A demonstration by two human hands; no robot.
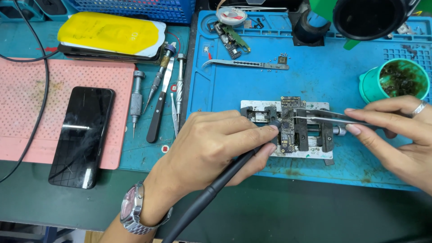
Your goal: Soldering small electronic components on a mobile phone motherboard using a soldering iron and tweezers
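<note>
I see the small dark rectangular circuit board (290,123) clamped upright in a metal holder (252,108) on the blue mat (225,85), its long axis running away from me. My left hand (216,144) grips a black soldering pen (225,177), tip hidden at the board. My right hand (396,135) pinches silver tweezers (324,118) pointing left. A green cup (371,85) holds dark residue; the desk (270,211) lies below.

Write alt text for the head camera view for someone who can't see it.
Two bare hands work on a circuit board clamped in a metal holder on a blue mat: the left hand holds a soldering iron, the right hand holds tweezers. A dark phone lies on a pink mat.
</note>
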